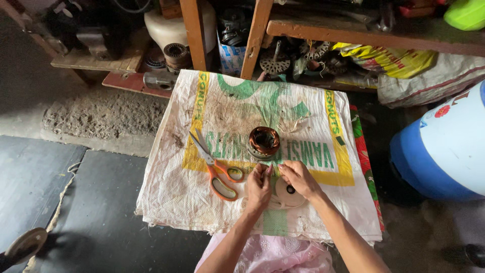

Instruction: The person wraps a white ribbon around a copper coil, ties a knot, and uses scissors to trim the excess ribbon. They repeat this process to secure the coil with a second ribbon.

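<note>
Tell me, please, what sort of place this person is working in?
Probably a small motor repair workshop. A copper-wound coil sits on a woven sack used as a work surface, orange-handled scissors lie beside the hands, and metal motor parts crowd the wooden shelves behind.

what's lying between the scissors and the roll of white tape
In the head view, the person's left hand lies between the orange-handled scissors and the white tape roll, over the woven sack.

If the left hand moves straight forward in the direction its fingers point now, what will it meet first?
Most likely the copper-wound motor coil, which lies just beyond the left hand on the woven sack; the exact gap is unclear.
</note>
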